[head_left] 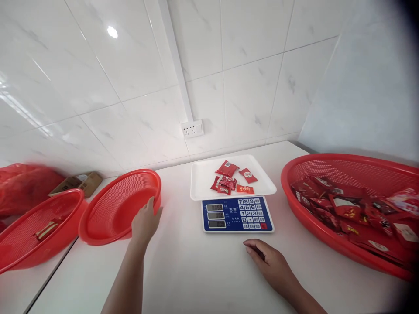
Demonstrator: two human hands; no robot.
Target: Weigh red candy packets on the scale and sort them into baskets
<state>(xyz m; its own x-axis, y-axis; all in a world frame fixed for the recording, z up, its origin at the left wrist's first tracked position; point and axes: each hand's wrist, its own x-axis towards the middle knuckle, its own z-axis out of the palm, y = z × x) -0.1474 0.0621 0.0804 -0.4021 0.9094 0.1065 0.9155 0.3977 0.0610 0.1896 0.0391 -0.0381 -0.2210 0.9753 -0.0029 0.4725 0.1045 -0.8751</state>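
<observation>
Head view: the far-left basket (26, 237) holds one packet. The left hand (145, 220) has its grip closed on the rim of the empty basket (111, 209), which is tilted up. A few snack packets (229, 181) lie on the scale (237, 213). The right hand (268, 261) rests open on the tabletop (196, 270). The large basket (347, 157) is still mostly full, and nothing stands in the way.

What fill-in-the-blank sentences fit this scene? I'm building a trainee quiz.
The left hand grips the rim of a round red plastic mesh ____.
Red snack packets lie on the white rectangular tray of the blue-faced digital ____.
The hand resting on the white table is the person's ____.
Missing: basket; scale; right.
</observation>
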